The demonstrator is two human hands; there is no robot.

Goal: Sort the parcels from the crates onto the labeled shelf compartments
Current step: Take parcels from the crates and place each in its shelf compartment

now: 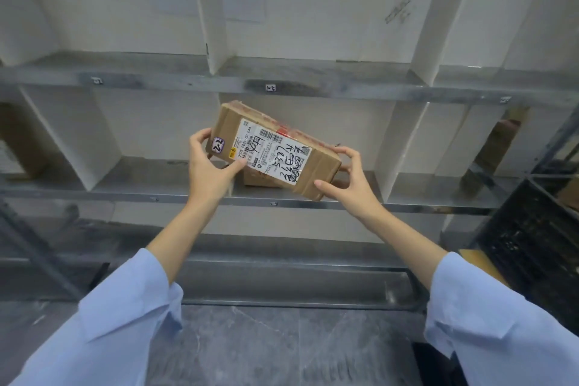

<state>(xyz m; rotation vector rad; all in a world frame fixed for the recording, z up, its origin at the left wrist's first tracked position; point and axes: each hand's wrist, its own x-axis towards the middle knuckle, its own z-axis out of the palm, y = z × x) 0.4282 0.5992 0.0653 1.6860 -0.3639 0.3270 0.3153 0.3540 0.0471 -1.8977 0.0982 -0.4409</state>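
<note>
Already several cardboard boxes sit in the middle shelf's (344, 204) compartments: one at left (18, 138), one at right (498, 147), one in the centre (260, 180). The left hand (210, 166) and right hand (351, 178) each grip an end of a tilted, labelled parcel (275, 150) above that shelf's front edge, not yet set down. What remains in the black crate (532, 244) is hidden.

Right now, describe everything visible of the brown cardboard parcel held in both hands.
The oblong brown cardboard parcel is held tilted before the middle grey metal shelf compartment, slanting down to the right. A white shipping label with barcodes and black handwriting covers its facing side; a small purple-edged sticker reads 2-2. Red-printed tape runs along its far edge. The left hand grips one end, the right hand the other.
</note>
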